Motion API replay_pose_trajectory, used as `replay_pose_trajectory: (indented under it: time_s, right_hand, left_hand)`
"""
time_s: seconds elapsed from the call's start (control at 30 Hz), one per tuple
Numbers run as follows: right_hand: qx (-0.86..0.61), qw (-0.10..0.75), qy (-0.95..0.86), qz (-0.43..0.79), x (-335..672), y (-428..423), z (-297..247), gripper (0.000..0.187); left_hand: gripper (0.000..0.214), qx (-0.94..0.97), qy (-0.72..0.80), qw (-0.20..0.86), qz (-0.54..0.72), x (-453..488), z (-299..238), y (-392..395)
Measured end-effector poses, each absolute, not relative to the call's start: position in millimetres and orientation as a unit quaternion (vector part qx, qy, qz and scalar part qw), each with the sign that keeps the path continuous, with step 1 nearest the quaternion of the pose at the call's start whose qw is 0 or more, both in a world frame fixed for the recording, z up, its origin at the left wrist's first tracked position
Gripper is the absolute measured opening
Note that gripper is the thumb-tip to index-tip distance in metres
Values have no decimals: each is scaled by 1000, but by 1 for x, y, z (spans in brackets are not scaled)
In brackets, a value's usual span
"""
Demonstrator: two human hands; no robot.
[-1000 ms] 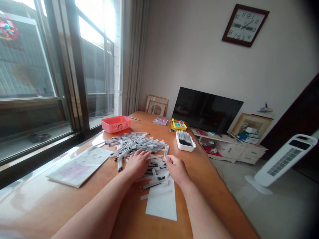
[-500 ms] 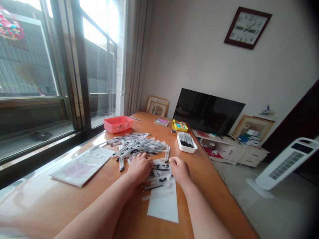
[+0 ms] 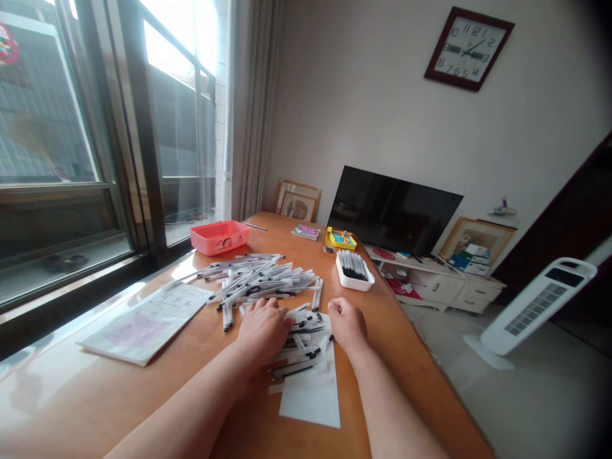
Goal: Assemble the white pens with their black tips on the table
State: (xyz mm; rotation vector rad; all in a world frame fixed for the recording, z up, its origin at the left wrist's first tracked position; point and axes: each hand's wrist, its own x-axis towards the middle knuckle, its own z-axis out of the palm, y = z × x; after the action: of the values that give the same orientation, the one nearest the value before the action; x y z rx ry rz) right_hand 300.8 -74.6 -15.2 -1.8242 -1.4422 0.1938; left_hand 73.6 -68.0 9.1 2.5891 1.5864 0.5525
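My left hand [image 3: 264,326] is palm down with curled fingers, over loose pen parts [image 3: 306,344] on a white sheet of paper [image 3: 310,401]. A clear tube lies beside its fingertips; whatever is under the fingers is hidden. At the sheet's right edge, my right hand [image 3: 348,322] is closed in a pinch, and its contents cannot be made out. The pen parts include clear barrels, black caps and thin dark refills. Just beyond both hands spreads a pile of clear pens [image 3: 262,277] with black ends. Two pens [image 3: 317,293] lie side by side at the pile's right.
A white tray [image 3: 356,282] of upright-leaning pens stands at the right table edge. A red plastic basket [image 3: 220,239] is at the back left, with a booklet [image 3: 143,325] nearer me. Farther back are a colourful book [image 3: 306,233] and a yellow box [image 3: 342,239].
The view has shifted slightly. Both hands stay close to the pen parts, which lie a little differently on the sheet. A black cap now shows just left of my right hand.
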Motion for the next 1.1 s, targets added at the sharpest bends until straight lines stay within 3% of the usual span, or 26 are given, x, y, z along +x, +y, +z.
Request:
replay_pose_trajectory:
  time_s: [0.43,0.8,1.1]
  right_hand:
    - [-767,408,-495,14,295,-76,14,18]
    - [-819,226,-519,93,291,-30,17,10]
    - [-846,168,-487,136,289,24,5,29]
  left_hand:
    - [33,853,495,41,159,72,5,-53]
    - [30,869,462,84,156,71,17,-58]
    - [26,869,454,91,174,71,11,-55]
